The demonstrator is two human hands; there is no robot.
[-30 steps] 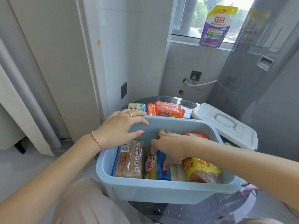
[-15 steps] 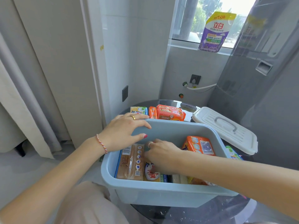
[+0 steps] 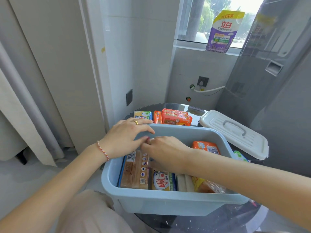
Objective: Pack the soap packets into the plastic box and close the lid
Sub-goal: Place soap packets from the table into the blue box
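A light blue plastic box (image 3: 168, 201) stands open on a round dark glass table (image 3: 218, 221). Inside lie a brown soap packet (image 3: 134, 170), a white packet with red lettering (image 3: 162, 181), white bars (image 3: 184, 183) and a yellow packet (image 3: 202, 184); an orange packet (image 3: 206, 147) leans at the back right. My left hand (image 3: 124, 137) rests with fingers spread on the box's back-left rim. My right hand (image 3: 165, 152) reaches into the box at the back left, fingers curled down and hidden among the packets. The white lid (image 3: 235, 133) lies on the table at the right.
Behind the box lie a yellow-blue packet (image 3: 143, 115) and orange packets (image 3: 176, 116); a green packet (image 3: 240, 156) shows to its right. A purple detergent pouch (image 3: 223, 31) stands on the windowsill. A grey appliance (image 3: 277, 81) is at the right, a curtain (image 3: 25, 98) at the left.
My right hand has moved from the front middle of the box to its back left, close to my left hand. The orange packet at the back right is now uncovered.
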